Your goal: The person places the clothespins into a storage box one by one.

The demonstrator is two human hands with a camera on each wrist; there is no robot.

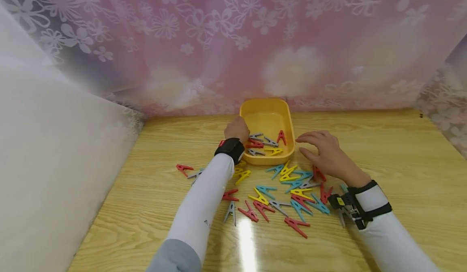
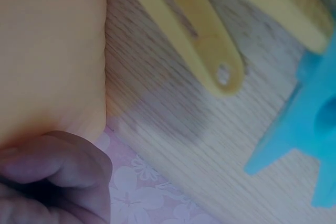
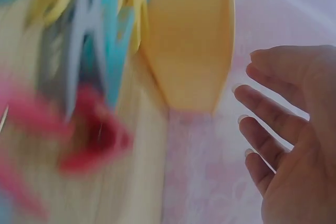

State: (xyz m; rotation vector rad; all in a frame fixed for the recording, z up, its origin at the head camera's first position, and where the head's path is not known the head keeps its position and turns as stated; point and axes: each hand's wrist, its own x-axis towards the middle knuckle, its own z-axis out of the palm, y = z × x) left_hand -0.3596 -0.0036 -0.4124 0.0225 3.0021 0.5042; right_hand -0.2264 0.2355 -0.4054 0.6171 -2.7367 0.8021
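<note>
A yellow plastic basket [image 1: 264, 123] stands at the back of the wooden table, with several red, grey and yellow clothespins inside its near end. My left hand [image 1: 237, 129] is at the basket's left rim, fingers curled and gripping the edge. In the left wrist view this hand [image 2: 63, 177] sits against the yellow wall [image 2: 50, 51]. Just off the basket's right side, my right hand [image 1: 326, 152] holds nothing. Its spread, slightly bent fingers [image 3: 268, 111] point toward the basket's outer wall in the right wrist view.
Many loose clothespins, such as a blue one [image 1: 300, 209] and a red one [image 1: 296, 226], lie scattered on the table [image 1: 138, 207] before the basket. A floral pink curtain [image 1: 233, 41] hangs right behind; a white sheet [image 1: 54, 142] borders the left.
</note>
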